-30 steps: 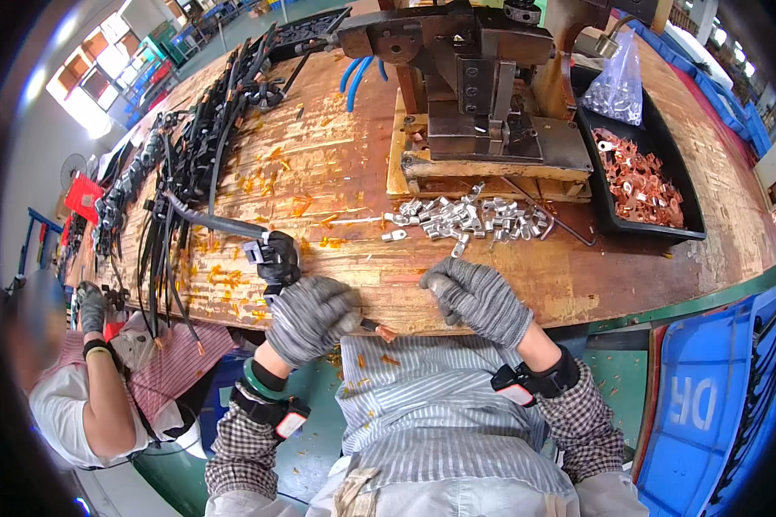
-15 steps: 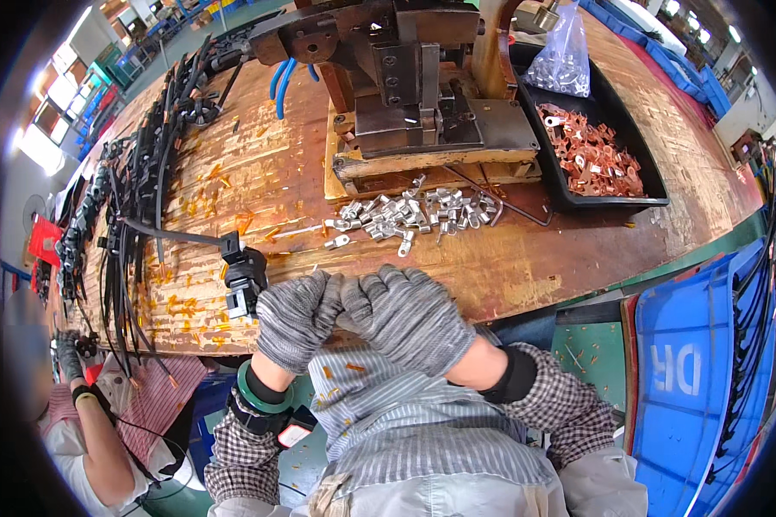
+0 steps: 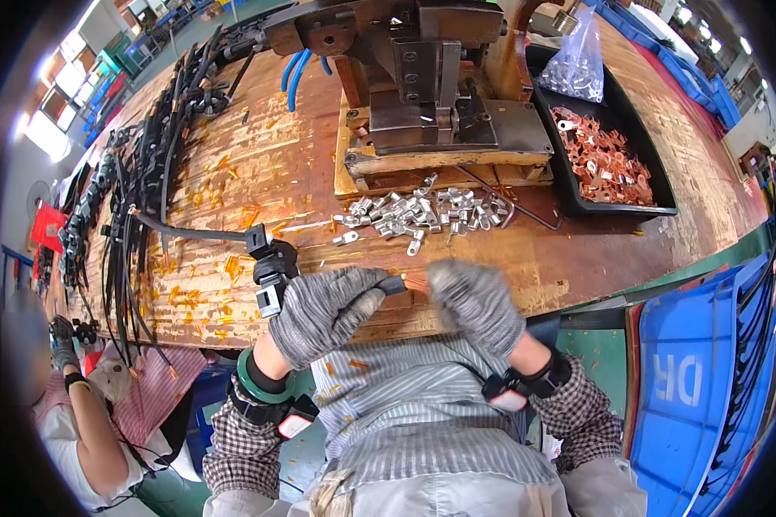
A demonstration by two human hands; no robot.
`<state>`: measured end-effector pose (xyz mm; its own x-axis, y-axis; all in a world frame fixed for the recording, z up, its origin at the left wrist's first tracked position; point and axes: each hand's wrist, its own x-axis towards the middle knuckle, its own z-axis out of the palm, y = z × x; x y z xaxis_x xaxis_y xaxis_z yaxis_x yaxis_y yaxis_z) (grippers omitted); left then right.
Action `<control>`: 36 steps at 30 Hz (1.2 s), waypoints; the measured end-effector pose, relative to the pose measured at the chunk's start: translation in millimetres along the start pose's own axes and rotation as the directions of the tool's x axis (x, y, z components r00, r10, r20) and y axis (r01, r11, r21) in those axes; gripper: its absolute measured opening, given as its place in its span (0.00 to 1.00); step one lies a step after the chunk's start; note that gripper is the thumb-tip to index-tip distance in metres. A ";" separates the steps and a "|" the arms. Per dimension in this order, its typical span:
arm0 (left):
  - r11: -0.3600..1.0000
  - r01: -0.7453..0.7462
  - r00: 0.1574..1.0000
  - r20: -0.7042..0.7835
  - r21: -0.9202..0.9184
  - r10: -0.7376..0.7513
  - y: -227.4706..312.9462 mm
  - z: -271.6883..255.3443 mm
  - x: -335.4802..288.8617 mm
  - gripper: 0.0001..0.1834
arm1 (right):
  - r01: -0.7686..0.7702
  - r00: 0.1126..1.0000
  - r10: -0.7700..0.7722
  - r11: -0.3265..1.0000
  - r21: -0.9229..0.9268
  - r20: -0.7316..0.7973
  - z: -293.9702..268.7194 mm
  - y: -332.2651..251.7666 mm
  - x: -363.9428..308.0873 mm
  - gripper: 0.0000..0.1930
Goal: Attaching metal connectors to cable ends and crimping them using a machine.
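Note:
My left hand (image 3: 326,312), in a grey knit glove, is closed around a black cable (image 3: 394,285) near its end. Bare copper strands (image 3: 416,283) fan out from that end, toward the right. My right hand (image 3: 476,303), gloved alike, is at the tips of the strands; its fingers are smeared by motion, and whether they touch the copper is unclear. A black connector (image 3: 273,269) with a pale end sits on the cable beside my left hand. Beyond my hands, a pile of silver cable lugs (image 3: 397,215) lies loose on the wooden table (image 3: 526,258).
A dark metal press (image 3: 422,112) stands behind the lugs, with hex keys (image 3: 526,211) at its base. To its right, a black tray (image 3: 595,208) holds copper terminals and a clear bag (image 3: 578,65). Bundled cables (image 3: 142,189) lie left, where a co-worker (image 3: 99,431) sits. A blue crate (image 3: 698,370) is at right.
My hands were together; now the right one has moved away to the right, and the cable's bare copper end shows between them. The connector has shifted a little to the right.

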<state>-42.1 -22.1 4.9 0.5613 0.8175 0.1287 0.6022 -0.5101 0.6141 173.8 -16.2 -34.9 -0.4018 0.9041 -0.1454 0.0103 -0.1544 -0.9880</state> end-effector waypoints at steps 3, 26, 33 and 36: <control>1.000 0.024 0.993 -0.117 -0.017 -0.026 -2.2 3.7 -0.6 0.11 | 0.119 0.918 -0.369 0.604 -0.788 -0.144 -25.8 -11.1 18.7 0.19; 0.997 0.046 0.985 -0.160 -0.067 -0.057 17.5 13.9 21.8 0.11 | 0.012 0.903 -0.427 0.131 -0.991 -0.046 -25.0 3.2 45.3 0.12; 0.989 0.108 0.984 -0.133 -0.097 -0.120 18.2 14.1 28.7 0.12 | 0.318 0.741 -0.672 0.381 -0.868 -0.024 -18.9 -11.9 8.4 0.16; 0.973 0.060 0.991 -0.102 -0.224 -0.084 18.7 10.7 29.5 0.12 | 0.429 0.665 -0.723 0.163 -0.888 0.188 -5.9 -24.4 6.8 0.20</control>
<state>-8.2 -10.4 11.8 0.4480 0.8805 0.1550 0.4924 -0.3877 0.7793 176.2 -3.9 -12.1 -0.4471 0.6376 0.6274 0.6427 0.7168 -0.2704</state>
